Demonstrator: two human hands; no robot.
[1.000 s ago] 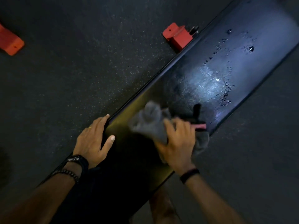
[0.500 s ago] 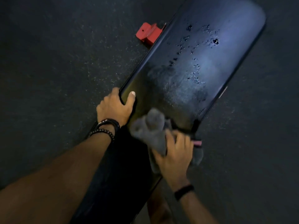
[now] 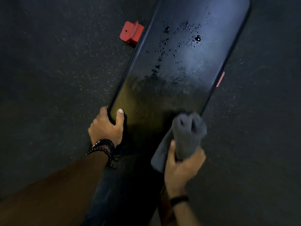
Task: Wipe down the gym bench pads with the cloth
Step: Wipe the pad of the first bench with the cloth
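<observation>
Holding the gray cloth [image 3: 187, 134] bunched up in my right hand [image 3: 182, 170], I have my fingers [image 3: 199, 154] curled tight around its lower part. The loose top of the cloth sticks up past my fingers and lies on the black bench [image 3: 187, 66], close to its right edge.

My left hand [image 3: 105, 126] is on the other side. Its fingers hook over the left edge of the bench and my thumb rests flat on top, so it grips the bench and nothing else.

The wet drops [image 3: 179, 46] are up ahead of my right fingers, farther along the bench and a bit to the left. The bench runs long, away from me and leaning to the right. The near part by my fingers looks dull, with no drops that I can see. The far part is still spotty with drops.

I think the next wipe should push the cloth forward along that long line, into the drops. My right hand has the cloth, so it should go.

A red foot [image 3: 131, 32] sits on the floor [image 3: 57, 70] past the left edge.
</observation>
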